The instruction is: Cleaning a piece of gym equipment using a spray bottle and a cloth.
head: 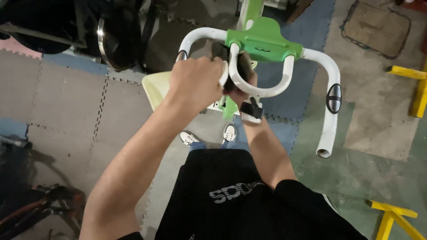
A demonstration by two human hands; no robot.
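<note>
Handlebars (327,80) of white tube fill the upper middle of the head view, fixed under a green console (262,40) on an exercise bike. The left hand (198,82) is closed in a fist around the inner white loop (260,91) that curves down below the console, knuckles up, and a dark foam sleeve (221,51) shows just above its fingers. The right hand (240,91) sits behind and under that same loop, mostly hidden by the left hand and the tube; it seems to be curled around the dark padding, but its fingers cannot be made out clearly. A black and white band (252,110) wraps the right wrist. On the outer right bar, well apart from both hands, is an oval dark sensor pad (334,98), and the bar ends in an open tube end lower down. Below the hands a pale yellow part (155,86) of the bike shows beside the left forearm, and two white shoes (189,138) stand on the interlocking floor mats (66,102). Yellow metal frames (418,84) stand at the right edge, and a dark machine with a shiny disc (104,42) sits at the upper left.
</note>
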